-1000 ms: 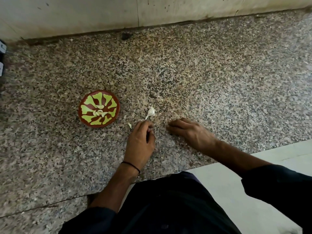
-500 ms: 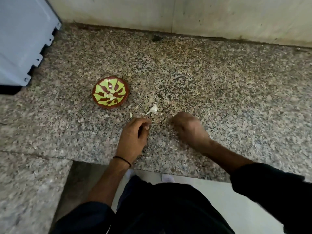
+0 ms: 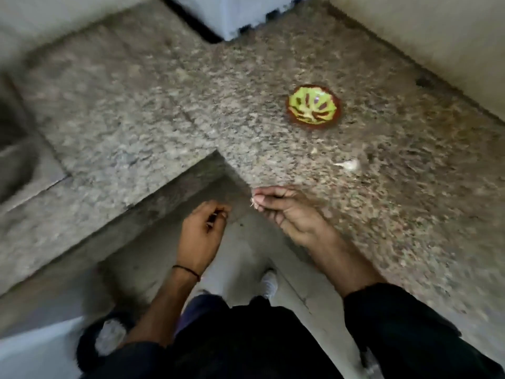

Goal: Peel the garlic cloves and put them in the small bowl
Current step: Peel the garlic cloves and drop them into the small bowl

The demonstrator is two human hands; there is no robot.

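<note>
The view is blurred. The small brown bowl (image 3: 313,106) with a yellow-green pattern stands on the granite counter (image 3: 164,110), far right of centre. An unpeeled garlic clove (image 3: 348,164) lies on the counter below the bowl, with a small white scrap (image 3: 314,151) beside it. My right hand (image 3: 287,212) hovers at the counter's inner corner and pinches a tiny whitish bit of garlic peel (image 3: 253,203) in its fingertips. My left hand (image 3: 203,233) is off the counter, over the floor, with its fingers curled. I see nothing in it.
The counter is L-shaped, with its inner corner (image 3: 218,153) just above my hands. A pale grey-blue appliance (image 3: 232,15) stands at the back. A darker recess (image 3: 13,149) lies at the far left. Below are the floor and my shoes (image 3: 269,283).
The camera has swung left, so the bowl and the clove now sit at the right. Both hands have left the counter top and come back to its inner corner.
</note>
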